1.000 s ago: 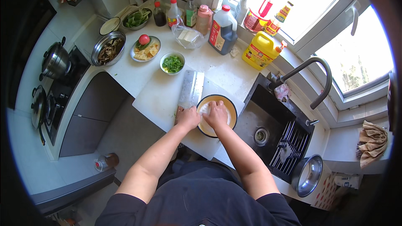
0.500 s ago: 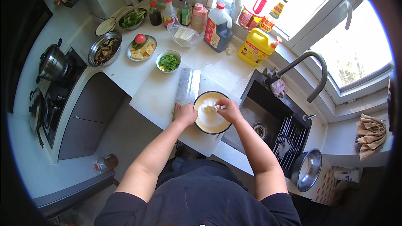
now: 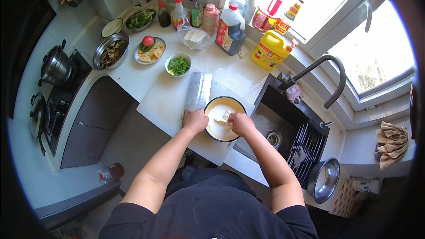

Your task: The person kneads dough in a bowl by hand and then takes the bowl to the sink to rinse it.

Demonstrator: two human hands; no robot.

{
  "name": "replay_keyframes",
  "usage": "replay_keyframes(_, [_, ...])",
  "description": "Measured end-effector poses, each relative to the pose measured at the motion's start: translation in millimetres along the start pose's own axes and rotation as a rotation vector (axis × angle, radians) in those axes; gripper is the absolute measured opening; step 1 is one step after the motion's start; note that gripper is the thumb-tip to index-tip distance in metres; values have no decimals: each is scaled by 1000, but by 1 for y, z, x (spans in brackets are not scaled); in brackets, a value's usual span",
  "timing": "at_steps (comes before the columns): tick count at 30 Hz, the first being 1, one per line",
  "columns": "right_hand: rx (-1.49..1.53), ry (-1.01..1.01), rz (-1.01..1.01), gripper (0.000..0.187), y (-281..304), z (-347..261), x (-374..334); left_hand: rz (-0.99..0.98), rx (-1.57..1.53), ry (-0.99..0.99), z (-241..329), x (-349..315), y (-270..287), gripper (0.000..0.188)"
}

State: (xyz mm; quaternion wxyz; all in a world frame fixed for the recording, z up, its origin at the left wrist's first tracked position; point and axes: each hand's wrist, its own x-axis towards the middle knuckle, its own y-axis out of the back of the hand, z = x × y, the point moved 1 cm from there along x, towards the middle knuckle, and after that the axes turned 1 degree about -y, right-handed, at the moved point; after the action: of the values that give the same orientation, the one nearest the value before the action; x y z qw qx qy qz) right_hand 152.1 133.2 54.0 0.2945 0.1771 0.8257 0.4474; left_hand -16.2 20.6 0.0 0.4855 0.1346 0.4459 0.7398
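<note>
White bowl (image 3: 220,121): left hand (image 3: 195,121) steadies, right hand (image 3: 240,123) maybe pinching food.

We look down on a white L-shaped kitchen counter (image 3: 133,77) with grey cabinet fronts (image 3: 95,126) beneath and a pale floor (image 3: 133,144). A black hob (image 3: 51,106) occupies the left run; a dark sink (image 3: 290,126) with a curved dark tap (image 3: 330,68) sits at right. Bright daylight enters through the white-framed window (image 3: 349,31) above the sink, washing out the view outside.
</note>
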Motion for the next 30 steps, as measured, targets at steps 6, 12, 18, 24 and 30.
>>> replay_keyframes(6, [846, -377, -286, 22, -2, -6, 26, 1, 62, -14, 3, 1, 1, 29])
replay_keyframes(12, [966, -547, -173, 19, -30, -6, 41, 2, 28, 1, 1, 1, -1, 26])
replay_keyframes(18, [598, -509, -79, 19, -51, 6, 62, -5, 21, -23, 4, -2, 4, 25])
replay_keyframes(24, [229, -424, 74, 27, -68, -1, 67, -22, 6, -39, 6, -3, 8, 24])
replay_keyframes(30, [129, -230, 113, 23, -63, -5, 55, -9, 6, -38, 3, 0, 2, 22])
